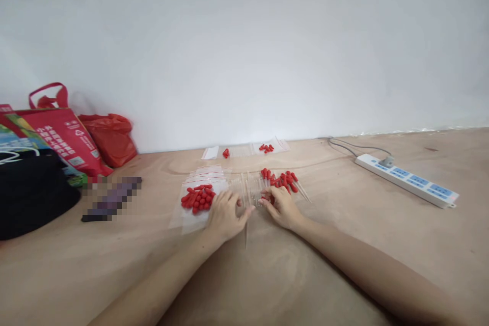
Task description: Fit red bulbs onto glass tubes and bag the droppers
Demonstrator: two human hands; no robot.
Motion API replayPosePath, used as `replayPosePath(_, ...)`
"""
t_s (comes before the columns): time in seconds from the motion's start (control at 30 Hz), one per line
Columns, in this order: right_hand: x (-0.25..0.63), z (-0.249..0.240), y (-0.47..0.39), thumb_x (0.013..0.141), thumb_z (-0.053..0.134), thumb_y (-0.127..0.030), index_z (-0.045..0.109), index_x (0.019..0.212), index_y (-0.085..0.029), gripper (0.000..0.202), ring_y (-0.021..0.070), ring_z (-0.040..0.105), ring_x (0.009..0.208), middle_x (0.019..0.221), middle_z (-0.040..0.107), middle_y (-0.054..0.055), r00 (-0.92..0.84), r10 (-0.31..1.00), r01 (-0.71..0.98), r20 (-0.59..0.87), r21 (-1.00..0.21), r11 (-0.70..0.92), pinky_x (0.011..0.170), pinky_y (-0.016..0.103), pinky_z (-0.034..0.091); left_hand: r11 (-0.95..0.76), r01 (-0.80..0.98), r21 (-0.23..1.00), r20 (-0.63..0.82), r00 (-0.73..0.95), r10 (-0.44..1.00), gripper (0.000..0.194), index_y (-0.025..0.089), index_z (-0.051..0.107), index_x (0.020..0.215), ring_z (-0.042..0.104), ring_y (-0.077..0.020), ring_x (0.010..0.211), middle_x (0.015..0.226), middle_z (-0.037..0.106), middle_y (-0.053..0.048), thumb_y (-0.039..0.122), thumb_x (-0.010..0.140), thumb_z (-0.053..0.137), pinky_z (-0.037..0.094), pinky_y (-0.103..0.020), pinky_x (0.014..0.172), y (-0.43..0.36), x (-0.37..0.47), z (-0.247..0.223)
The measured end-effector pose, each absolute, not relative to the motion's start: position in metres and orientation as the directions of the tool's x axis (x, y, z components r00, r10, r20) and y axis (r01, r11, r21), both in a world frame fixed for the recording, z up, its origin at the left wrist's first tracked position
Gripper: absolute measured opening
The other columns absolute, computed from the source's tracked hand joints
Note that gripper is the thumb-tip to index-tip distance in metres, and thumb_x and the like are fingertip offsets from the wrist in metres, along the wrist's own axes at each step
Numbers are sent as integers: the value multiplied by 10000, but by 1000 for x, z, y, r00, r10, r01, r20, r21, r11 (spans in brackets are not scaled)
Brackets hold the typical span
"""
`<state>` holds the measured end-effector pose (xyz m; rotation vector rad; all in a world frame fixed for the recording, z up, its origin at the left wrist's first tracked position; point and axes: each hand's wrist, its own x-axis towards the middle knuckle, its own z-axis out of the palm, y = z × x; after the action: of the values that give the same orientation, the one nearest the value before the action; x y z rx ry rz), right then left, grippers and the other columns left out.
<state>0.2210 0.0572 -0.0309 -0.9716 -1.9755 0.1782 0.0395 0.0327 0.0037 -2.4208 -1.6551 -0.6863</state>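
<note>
My left hand (228, 215) rests palm down on the tabletop, right beside a pile of red rubber bulbs (198, 198). Its fingers are bent and the thumb stands apart, pointing at thin clear tubes (248, 188) lying between the hands. Facing it, my right hand (281, 207) has curled fingers and a separate thumb, next to the tubes. A bit of red shows between that thumb and the fingers; whether it is touched, I cannot tell. Beyond the right hand lie more red bulbs, some fitted on tubes (304, 191). Under the left pile are clear zip bags (206, 174).
Farther back lie another zip bag (280, 144) with red bulbs and a white paper slip (210, 153). A power strip (408, 181) with a plug and cable is at right. Left stand a black hat (34, 193), a red shopping bag (64, 137) and a red plastic bag (110, 137).
</note>
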Motion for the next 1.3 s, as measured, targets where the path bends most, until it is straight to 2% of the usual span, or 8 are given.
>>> replayPosePath(0.1, 221, -33, 56, 827, 475, -325, 517, 973, -179, 210, 141, 535, 640, 714, 579, 27, -271, 709, 552, 651, -498, 669, 612, 275, 411, -373, 914, 158, 318, 311, 896, 305, 174, 502, 670, 515, -216, 705, 675, 561, -18, 472, 694, 566, 323, -337, 666, 16, 42, 5)
replayPosePath(0.27, 221, -35, 54, 825, 478, -322, 574, 913, -181, 192, 144, 535, 688, 776, 565, 48, -359, 681, 548, 638, -447, 707, 609, 256, 428, -329, 933, 145, 205, 297, 933, 116, 172, 529, 694, 538, -229, 756, 745, 605, -35, 268, 757, 519, 314, -339, 666, 7, 46, 6)
replayPosePath(0.4, 220, -36, 54, 840, 450, -248, 596, 918, -177, 180, 134, 524, 721, 805, 540, 55, -428, 636, 488, 642, -429, 760, 640, 247, 425, -354, 931, 85, 177, 335, 925, 142, 159, 540, 694, 545, -235, 748, 745, 617, -54, 190, 801, 453, 308, -340, 653, 7, 43, 6)
replayPosePath(0.57, 220, -32, 53, 832, 468, -242, 612, 951, -200, 192, 161, 505, 756, 827, 556, 61, -401, 660, 632, 635, -330, 701, 666, 301, 363, -415, 901, 131, 327, 356, 876, 110, 152, 536, 765, 552, -207, 739, 767, 635, -42, 162, 824, 443, 286, -348, 689, 19, 28, 1)
replayPosePath(0.67, 220, -29, 51, 816, 502, -259, 626, 922, -216, 169, 174, 496, 761, 799, 577, 53, -393, 674, 696, 625, -277, 662, 685, 325, 318, -550, 825, 129, 494, 428, 757, 129, 167, 554, 826, 561, -176, 742, 774, 650, -18, 153, 844, 427, 261, -360, 745, 30, 18, -4)
replayPosePath(0.77, 220, -26, 50, 814, 507, -246, 618, 920, -207, 158, 160, 507, 763, 802, 593, 46, -427, 669, 666, 608, -288, 688, 712, 325, 300, -651, 756, 68, 598, 491, 633, 183, 199, 575, 921, 562, -164, 734, 752, 660, -1, 150, 860, 410, 247, -364, 767, 35, 14, -7)
replayPosePath(1.1, 218, -22, 47, 838, 465, -227, 591, 923, -221, 153, 134, 545, 786, 826, 622, 21, -489, 633, 588, 600, -309, 748, 887, 382, 223, -660, 750, 56, 611, 497, 617, 231, 223, 615, 922, 578, -149, 713, 760, 677, -4, 158, 868, 401, 238, -373, 797, 30, 15, -12)
replayPosePath(1.3, 216, -27, 50, 851, 435, -206, 562, 920, -206, 145, 132, 560, 775, 836, 636, 28, -509, 611, 513, 606, -357, 781, 872, 360, 286, -648, 756, 97, 564, 495, 662, 269, 234, 615, 951, 588, -136, 696, 790, 679, -17, 146, 869, 374, 233, -386, 856, 30, 13, -12)
